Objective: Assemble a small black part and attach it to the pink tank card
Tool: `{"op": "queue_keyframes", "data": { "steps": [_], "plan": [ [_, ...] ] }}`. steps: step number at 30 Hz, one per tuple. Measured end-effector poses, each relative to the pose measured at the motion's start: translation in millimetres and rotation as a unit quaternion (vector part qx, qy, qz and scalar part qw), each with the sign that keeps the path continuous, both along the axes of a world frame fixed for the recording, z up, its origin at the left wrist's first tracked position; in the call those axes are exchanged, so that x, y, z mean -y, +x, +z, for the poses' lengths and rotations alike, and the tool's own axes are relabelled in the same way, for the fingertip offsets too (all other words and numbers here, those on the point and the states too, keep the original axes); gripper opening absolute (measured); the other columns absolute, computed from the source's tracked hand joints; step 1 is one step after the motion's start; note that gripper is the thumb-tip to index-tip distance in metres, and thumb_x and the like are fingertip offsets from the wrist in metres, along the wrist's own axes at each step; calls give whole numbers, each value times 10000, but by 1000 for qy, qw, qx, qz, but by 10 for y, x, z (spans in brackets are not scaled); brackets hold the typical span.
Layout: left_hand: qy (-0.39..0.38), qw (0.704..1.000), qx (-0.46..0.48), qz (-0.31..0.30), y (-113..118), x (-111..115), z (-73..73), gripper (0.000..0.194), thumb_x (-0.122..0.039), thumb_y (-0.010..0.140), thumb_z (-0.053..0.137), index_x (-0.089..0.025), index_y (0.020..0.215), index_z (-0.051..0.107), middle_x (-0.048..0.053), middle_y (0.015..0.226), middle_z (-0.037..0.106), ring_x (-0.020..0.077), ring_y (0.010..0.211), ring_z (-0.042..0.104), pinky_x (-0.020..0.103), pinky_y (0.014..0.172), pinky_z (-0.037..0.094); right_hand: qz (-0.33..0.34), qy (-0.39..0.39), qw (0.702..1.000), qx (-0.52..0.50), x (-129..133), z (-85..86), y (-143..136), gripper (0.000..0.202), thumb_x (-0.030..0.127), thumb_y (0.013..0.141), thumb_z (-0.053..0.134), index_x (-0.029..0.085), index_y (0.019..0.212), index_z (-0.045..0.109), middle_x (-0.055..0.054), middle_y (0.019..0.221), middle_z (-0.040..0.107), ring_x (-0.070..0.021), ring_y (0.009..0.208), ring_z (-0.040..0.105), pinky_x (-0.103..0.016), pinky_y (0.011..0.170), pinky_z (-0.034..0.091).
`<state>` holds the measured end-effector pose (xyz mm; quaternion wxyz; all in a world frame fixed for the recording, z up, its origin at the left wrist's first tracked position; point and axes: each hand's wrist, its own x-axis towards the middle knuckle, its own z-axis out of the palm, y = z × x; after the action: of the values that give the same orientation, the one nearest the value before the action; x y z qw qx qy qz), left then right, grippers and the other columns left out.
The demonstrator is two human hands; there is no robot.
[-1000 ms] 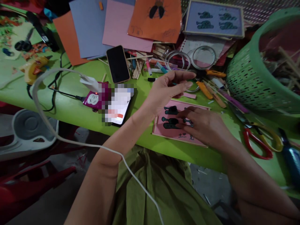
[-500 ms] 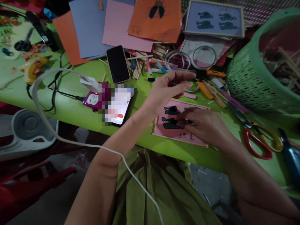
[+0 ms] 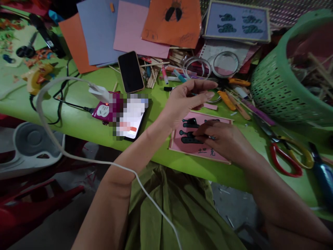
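Note:
On the table lies a pink card (image 3: 179, 146) edged with thin wooden sticks. It bears dark tank-shaped cutouts (image 3: 191, 122) and two handwritten characters near its lower edge. My right hand (image 3: 222, 139) reaches over the card, its fingers pinched on the turret of the lower left dark tank cutout (image 3: 185, 133); the hand covers the card's right middle. Above the card's upper left corner hovers my left hand (image 3: 188, 97), fingers apart and pointing right, holding nothing. A small pink paper strip (image 3: 210, 106) lies just beyond the card.
Two phones (image 3: 130, 73) and a magenta power socket (image 3: 102, 110) lie left of the hands. Scissors (image 3: 286, 158) and a green basket (image 3: 273, 76) stand at right. Behind are tape rolls (image 3: 225, 65), markers and a framed blue tank picture (image 3: 236, 21). A white cable (image 3: 85, 160) crosses my left arm.
My right hand has shifted slightly left, and its fingertips now sit on the lower left tank cutout. My left hand stays where it was.

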<state>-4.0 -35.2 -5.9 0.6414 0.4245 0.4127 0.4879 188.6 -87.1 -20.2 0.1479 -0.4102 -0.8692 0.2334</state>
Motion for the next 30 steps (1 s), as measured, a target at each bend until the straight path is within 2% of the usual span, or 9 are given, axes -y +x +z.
{"op": "queue_keyframes", "data": {
  "steps": [7,14,18,22,30],
  "plan": [
    [22,999,34,-17,-10,15,13,180,-256,841,825,-183,999,775,15,946,709,68,738,582,211,721,521,-1,-11,1000,6,-3,21,-12,242,101,911,623,258,878,805,-54,927,806,-235,874,776,-373,792,647],
    [-4,1000,3,-8,-4,-14,4,218,-255,837,833,-196,1037,771,22,934,725,88,774,625,203,697,512,-9,-18,1000,-6,5,16,-37,261,83,881,596,242,852,801,-53,882,792,-223,851,765,-361,780,632],
    [2,1000,21,-3,-16,-13,14,199,-226,835,826,-189,1020,762,10,932,715,79,768,629,206,708,509,-12,0,1000,-16,-11,107,-16,208,186,946,612,248,944,811,-72,949,785,-236,871,758,-371,782,619],
    [6,1000,23,-4,-33,-6,33,198,-217,838,812,-185,1027,762,10,936,718,76,761,617,207,716,508,-50,8,998,-25,-47,188,33,194,240,958,613,267,916,800,-65,945,785,-239,851,753,-369,752,605],
    [-15,1000,22,5,-31,-2,39,216,-241,840,821,-192,1040,758,6,908,705,80,763,631,214,716,506,-11,-16,1000,-12,-71,28,16,245,188,910,591,258,901,826,-66,938,788,-229,869,756,-377,793,623]
  ]
}}
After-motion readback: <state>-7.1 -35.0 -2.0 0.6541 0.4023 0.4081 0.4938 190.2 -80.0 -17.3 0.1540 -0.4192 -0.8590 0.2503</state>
